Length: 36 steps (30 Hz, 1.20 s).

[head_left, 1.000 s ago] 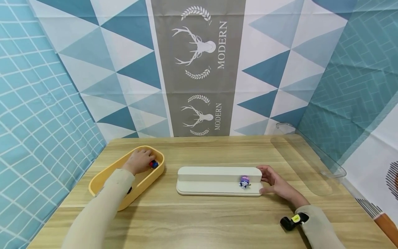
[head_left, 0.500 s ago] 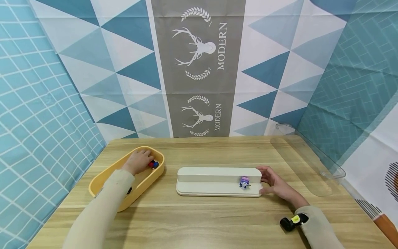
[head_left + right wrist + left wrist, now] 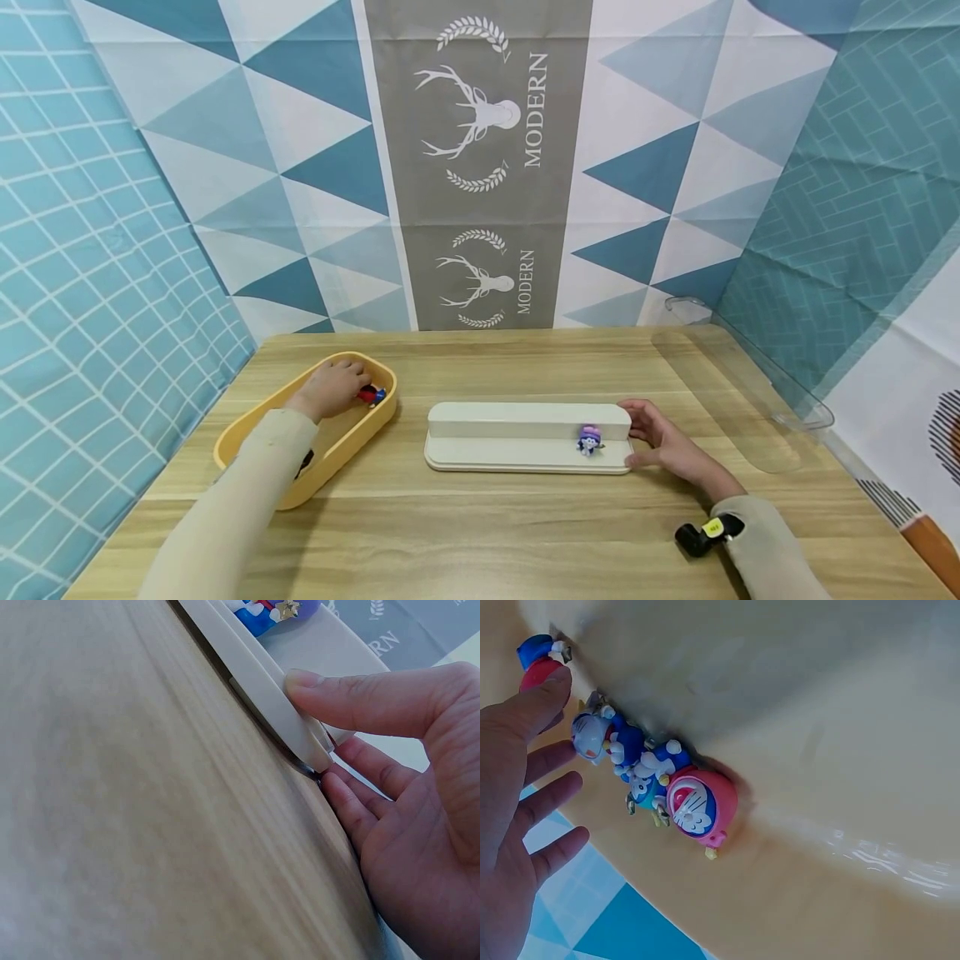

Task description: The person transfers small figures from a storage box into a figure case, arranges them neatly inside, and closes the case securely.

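In the head view my left hand [image 3: 333, 390] reaches into the yellow tray [image 3: 347, 446]. The left wrist view shows its thumb over a small red and blue figurine [image 3: 536, 656], apparently pinching it. The index finger is mostly hidden and the other fingers are spread loosely. Below lie more figurines, among them a blue-and-white one [image 3: 622, 750] and one in a pink hood [image 3: 703, 808]. My right hand [image 3: 667, 442] grips the right end of the white stepped display base [image 3: 495, 450], thumb on its front edge. A purple-hatted figurine [image 3: 589, 440] stands on the base's lower step.
A clear plastic cover [image 3: 738, 392] lies at the table's right side. The wooden table [image 3: 480, 533] backs onto a wall cloth with triangles and deer heads. A dark object [image 3: 306, 461] shows in the tray beside the left sleeve. A black wrist camera [image 3: 705, 535] sits on the right cuff.
Inside the tray, the red and blue figurine has shifted a little right and more of it shows beside my left hand. My right hand and the display base have stayed still.
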{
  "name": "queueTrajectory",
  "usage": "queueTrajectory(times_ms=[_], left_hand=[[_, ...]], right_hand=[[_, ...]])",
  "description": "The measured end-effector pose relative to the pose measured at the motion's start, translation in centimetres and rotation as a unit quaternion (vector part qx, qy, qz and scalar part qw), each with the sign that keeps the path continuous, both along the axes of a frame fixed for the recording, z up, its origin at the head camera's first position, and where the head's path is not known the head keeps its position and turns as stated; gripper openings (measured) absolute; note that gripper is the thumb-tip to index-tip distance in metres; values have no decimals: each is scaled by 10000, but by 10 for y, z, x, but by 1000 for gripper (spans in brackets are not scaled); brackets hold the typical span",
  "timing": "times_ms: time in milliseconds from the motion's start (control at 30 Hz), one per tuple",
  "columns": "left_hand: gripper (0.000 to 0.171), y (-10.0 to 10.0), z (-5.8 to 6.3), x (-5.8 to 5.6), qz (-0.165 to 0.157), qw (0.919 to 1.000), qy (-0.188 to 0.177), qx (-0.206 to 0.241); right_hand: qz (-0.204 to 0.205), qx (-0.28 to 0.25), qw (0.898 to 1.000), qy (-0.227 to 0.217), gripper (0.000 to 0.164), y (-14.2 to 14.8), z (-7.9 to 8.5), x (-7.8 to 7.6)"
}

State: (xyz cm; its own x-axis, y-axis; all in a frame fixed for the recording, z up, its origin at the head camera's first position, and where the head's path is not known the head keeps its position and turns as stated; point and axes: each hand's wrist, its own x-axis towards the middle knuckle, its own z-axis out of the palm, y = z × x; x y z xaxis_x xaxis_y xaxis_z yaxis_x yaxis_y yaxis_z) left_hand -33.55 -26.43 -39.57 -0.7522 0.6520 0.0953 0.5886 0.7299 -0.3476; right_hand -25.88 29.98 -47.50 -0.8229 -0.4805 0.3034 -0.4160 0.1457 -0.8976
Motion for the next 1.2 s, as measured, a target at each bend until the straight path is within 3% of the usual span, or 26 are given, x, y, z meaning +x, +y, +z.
queueTrajectory(times_ms=[333,700,1000,1200], left_hand=[[25,-2,4,4,-211,9995,238,-50],[28,-3,-1,7,-303,9987,418,-47],[30,1,-1,12,132,9995,-41,292],[32,5,0,10,546,9926,-652,864]], right_hand=[[48,-45,10000,49,81,-1,0,0],[-140,13,9999,-78,81,0,0,1],[49,-84,9999,72,80,-1,0,1],[75,-95,9999,61,81,-1,0,1]])
